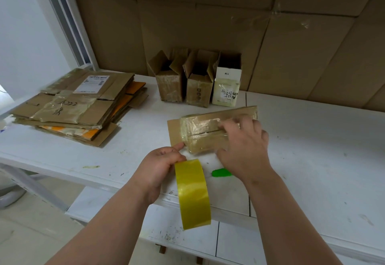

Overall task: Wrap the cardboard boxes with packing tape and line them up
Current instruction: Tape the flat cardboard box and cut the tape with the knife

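White box (227, 85) label "11#" (other print blurred)

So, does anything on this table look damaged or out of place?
Two things stand out. The stack of flattened cartons at the left is fanned unevenly, with orange sheets poking out. A small green object lies loose, partly under the right hand. The three upright boxes stand neatly in a row.

Green object (221, 173), perhaps a cutter
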The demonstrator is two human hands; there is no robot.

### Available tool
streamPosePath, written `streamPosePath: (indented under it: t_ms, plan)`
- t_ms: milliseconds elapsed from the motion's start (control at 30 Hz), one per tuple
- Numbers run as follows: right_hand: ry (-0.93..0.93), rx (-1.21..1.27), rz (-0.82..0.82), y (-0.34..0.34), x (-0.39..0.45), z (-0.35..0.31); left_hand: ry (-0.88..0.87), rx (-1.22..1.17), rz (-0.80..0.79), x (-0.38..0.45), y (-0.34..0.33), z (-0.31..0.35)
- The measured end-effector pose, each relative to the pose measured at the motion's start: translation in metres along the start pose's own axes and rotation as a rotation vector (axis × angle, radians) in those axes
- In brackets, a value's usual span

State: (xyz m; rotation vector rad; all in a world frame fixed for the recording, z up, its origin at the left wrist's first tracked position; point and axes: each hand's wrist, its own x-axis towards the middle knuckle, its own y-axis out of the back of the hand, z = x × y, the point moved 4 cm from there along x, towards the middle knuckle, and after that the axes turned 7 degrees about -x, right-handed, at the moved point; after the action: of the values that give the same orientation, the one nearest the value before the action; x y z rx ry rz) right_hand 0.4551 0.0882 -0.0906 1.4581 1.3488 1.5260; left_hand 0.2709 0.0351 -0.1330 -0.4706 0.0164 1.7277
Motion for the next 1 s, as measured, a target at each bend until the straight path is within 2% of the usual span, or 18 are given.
streamPosePath:
  t_ms: [67,100,267,500,667,800,1000]
  plan:
    - [0.062,-0.093,-0.119,-0.013,0.006,-0.002,-0.01,0.002,0.013,0.0,0.001,0.0]
    - [0.079,-0.116,-0.125,-0.019,0.008,-0.003,-0.013,0.001,0.02,0.0,0.001,0.0]
    - [0.061,-0.077,0.016,-0.029,0.019,-0.009,-0.012,0.007,0.041,0.004,0.004,-0.001]
    - [0.103,-0.121,-0.04,-0.029,0.028,-0.014,-0.004,-0.029,0.085,0.009,0.011,0.001]
    - [0.076,-0.105,-0.047,-0.031,0.038,-0.016,0.0,0.005,0.022,0.012,0.015,0.006]
    - [0.069,-0.092,-0.14,-0.034,0.05,-0.022,-0.018,0.046,0.03,0.013,0.021,0.005]
    - [0.001,0.016,-0.216,-0.034,0.05,-0.028,-0.189,0.1,0.108,0.015,0.022,0.005]
